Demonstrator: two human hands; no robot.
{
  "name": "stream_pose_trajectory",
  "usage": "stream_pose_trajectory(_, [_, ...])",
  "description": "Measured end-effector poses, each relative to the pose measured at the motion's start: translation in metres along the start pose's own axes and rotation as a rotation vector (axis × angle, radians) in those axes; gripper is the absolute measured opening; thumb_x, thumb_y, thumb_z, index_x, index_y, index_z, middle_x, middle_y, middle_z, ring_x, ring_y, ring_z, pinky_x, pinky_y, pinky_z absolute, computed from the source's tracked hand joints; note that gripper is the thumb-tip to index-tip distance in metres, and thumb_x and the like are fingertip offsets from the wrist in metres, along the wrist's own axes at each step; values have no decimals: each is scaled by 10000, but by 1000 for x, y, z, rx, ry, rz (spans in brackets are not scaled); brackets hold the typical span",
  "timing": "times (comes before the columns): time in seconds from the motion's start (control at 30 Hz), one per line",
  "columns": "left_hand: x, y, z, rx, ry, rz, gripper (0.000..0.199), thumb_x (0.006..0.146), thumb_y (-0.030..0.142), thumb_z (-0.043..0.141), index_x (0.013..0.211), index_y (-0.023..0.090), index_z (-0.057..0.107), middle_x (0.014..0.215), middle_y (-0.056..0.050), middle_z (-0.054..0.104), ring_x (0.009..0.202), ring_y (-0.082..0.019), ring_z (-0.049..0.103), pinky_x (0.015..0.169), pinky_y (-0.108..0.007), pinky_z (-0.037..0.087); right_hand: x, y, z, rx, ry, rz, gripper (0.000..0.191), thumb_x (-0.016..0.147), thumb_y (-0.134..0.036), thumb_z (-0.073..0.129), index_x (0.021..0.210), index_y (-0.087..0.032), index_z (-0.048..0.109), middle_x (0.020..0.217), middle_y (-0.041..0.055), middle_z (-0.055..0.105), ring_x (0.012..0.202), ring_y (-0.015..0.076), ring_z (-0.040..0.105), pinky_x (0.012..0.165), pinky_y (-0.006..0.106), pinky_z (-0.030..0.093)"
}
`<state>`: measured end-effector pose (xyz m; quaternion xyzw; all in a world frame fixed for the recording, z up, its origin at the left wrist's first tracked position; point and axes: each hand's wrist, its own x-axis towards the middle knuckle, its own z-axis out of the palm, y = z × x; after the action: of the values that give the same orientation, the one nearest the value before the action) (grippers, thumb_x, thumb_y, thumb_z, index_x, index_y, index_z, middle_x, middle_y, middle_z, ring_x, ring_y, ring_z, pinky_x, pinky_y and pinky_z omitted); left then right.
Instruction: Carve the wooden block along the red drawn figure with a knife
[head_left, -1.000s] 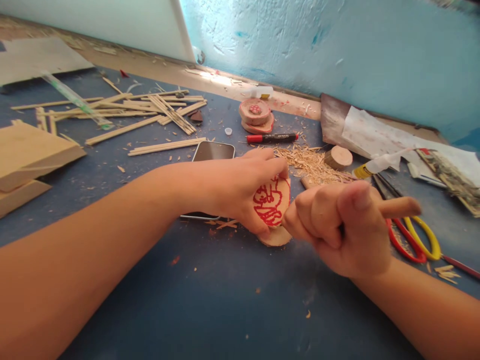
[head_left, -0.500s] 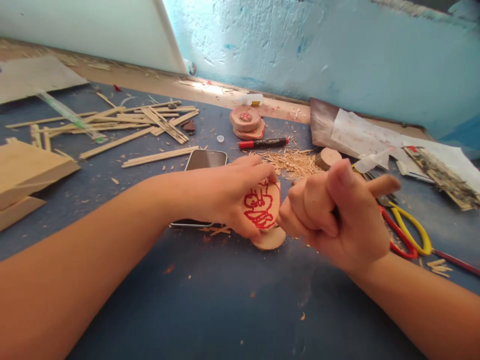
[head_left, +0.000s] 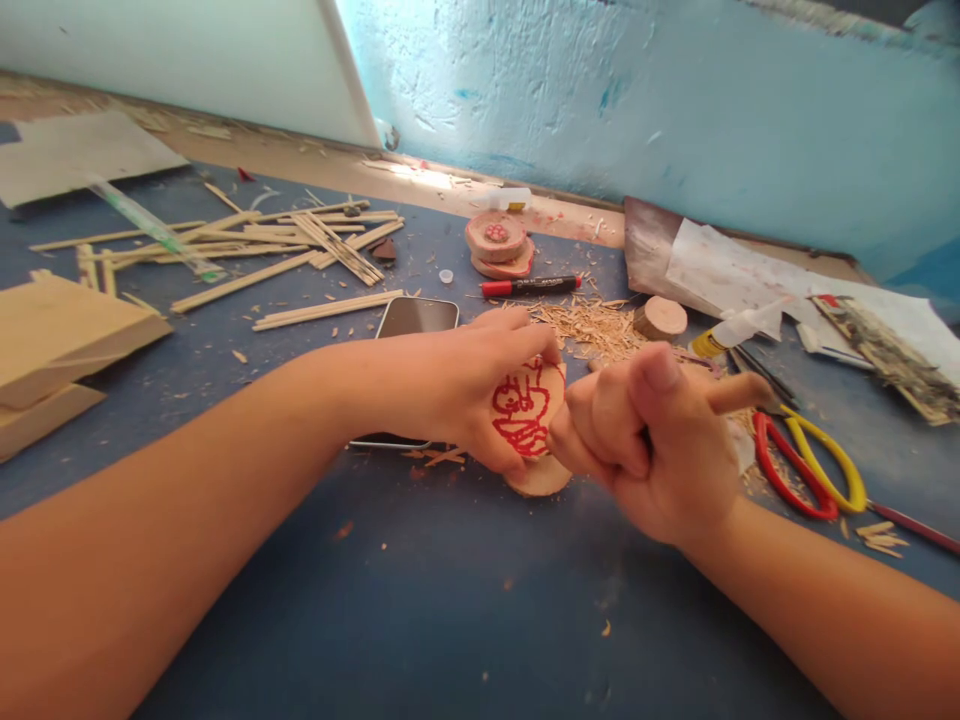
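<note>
My left hand [head_left: 499, 390] is closed around the edge of a wood slice [head_left: 536, 400] with a red marker drawing on it. Beneath it, another pale wood slice [head_left: 544, 476] lies on the blue table. My right hand [head_left: 649, 440] is wrapped around a brown wooden handle [head_left: 742, 393], whose rounded end sticks out to the right. The working end of this tool is hidden by my fingers, so its kind does not show. My right knuckles are against or just beside the right edge of the drawn-on slice. A phone [head_left: 416, 316] lies partly under my left forearm.
Wood shavings [head_left: 589, 328], a red marker [head_left: 532, 287] and stacked wood slices [head_left: 496, 240] lie beyond my hands. Thin sticks [head_left: 330, 245] and wooden blocks [head_left: 67, 335] are at left. Pliers [head_left: 817, 460] with red and yellow handles and a glue bottle [head_left: 731, 330] are at right.
My right hand has shifted left and slightly down, closer over the drawn-on slice, with the handle in it. The left hand still holds the slice; the view has shifted slightly.
</note>
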<state>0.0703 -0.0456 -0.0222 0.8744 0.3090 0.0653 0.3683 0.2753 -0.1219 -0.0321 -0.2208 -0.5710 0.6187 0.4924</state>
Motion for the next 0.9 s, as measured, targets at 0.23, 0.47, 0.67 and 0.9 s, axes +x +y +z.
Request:
stream_pose_trajectory(0.23, [1, -7, -2, -17, -18, -14, 922, 691, 534, 1026, 1497, 290, 651, 1420, -76, 684, 1333, -357, 650, 1141, -431, 527, 20, -25, -18, 72, 76, 59, 670, 1175, -438, 591, 604, -205, 327, 539, -69, 207, 410, 71, 159, 410, 271, 234])
stream_pose_trajectory(0.47, [1, -9, -3, -163, 6, -44, 851, 778, 593, 989, 1489, 236, 689, 1481, -97, 758, 1313, -329, 723, 1123, -409, 554, 20, -37, -20, -313, 188, 126, 561, 1166, -465, 677, 698, -218, 494, 614, -66, 377, 508, 78, 317, 463, 266, 277])
stream_pose_trajectory(0.67, [7, -17, -2, -210, 152, 15, 463, 1042, 558, 706, 1320, 192, 762, 1295, -112, 847, 1153, -286, 802, 989, -403, 620, 0, -9, -37, -631, 154, 234, 328, 1126, -410, 686, 929, -243, 483, 821, -57, 495, 597, 83, 461, 489, 229, 407])
stream_pose_trajectory(0.9, [13, -17, 7, -148, 331, 32, 303, 999, 412, 692, 1209, 209, 772, 1237, -95, 842, 1139, -273, 783, 1034, -434, 625, -16, -9, -51, -866, 96, 217, 538, 1069, -154, 599, 1586, -284, 520, 1293, 107, 681, 865, 193, 718, 674, 360, 671])
